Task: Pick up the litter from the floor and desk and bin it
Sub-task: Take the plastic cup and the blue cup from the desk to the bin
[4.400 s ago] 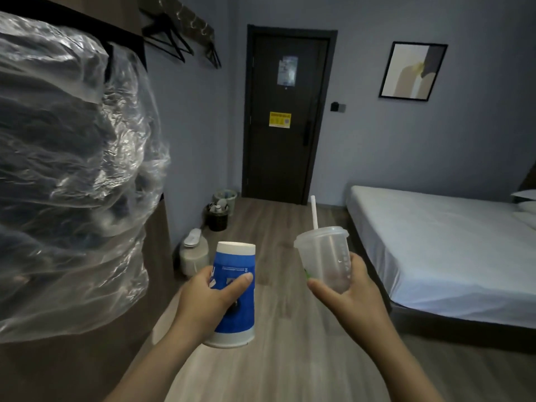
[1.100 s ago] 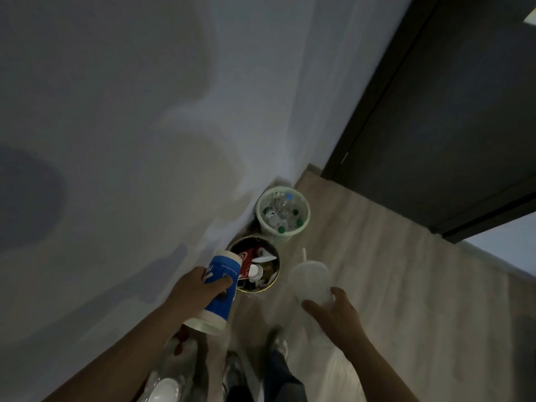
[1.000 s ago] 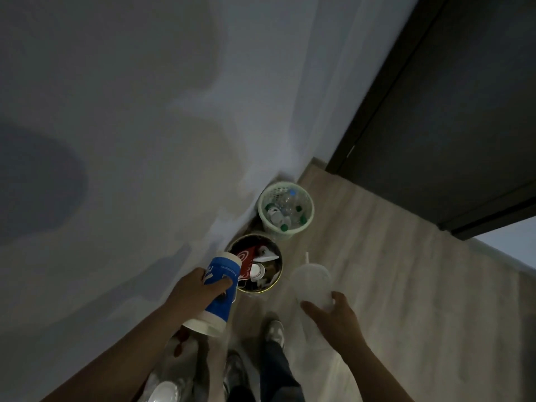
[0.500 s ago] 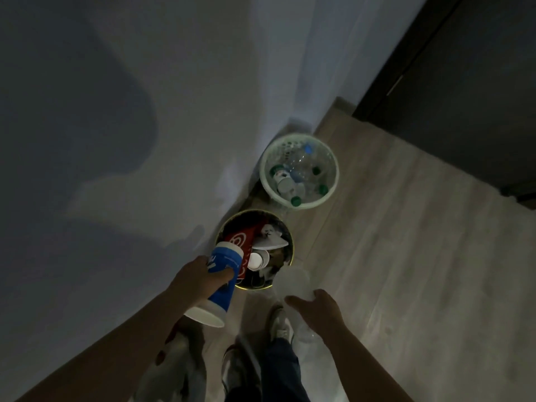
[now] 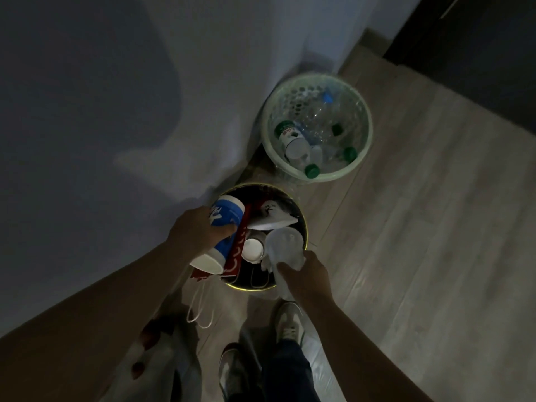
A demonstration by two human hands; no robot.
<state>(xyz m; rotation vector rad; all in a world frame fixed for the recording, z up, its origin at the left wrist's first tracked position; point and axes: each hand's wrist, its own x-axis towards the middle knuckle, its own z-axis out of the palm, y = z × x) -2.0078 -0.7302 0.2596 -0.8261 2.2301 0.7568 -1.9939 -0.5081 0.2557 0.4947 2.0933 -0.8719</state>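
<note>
Nearly done: left hand (image 5: 197, 230) grips blue cup (image 5: 224, 216) over bin (image 5: 262, 186); right hand (image 5: 307, 275) grips clear cup (image 5: 282, 246) there; neither dropped

I can read nothing outright. The blue cup (image 5: 224, 224) in my left hand (image 5: 197, 230) carries white lettering, too blurred to spell. At one o'clock, a bottle (image 5: 293, 139) in the pale basket (image 5: 333, 177) bears a green-and-white label with red marks, also illegible.

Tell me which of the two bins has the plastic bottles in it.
The pale green perforated bin, the farther of the two; the dark bin, closer in, shows no bottles.
</note>
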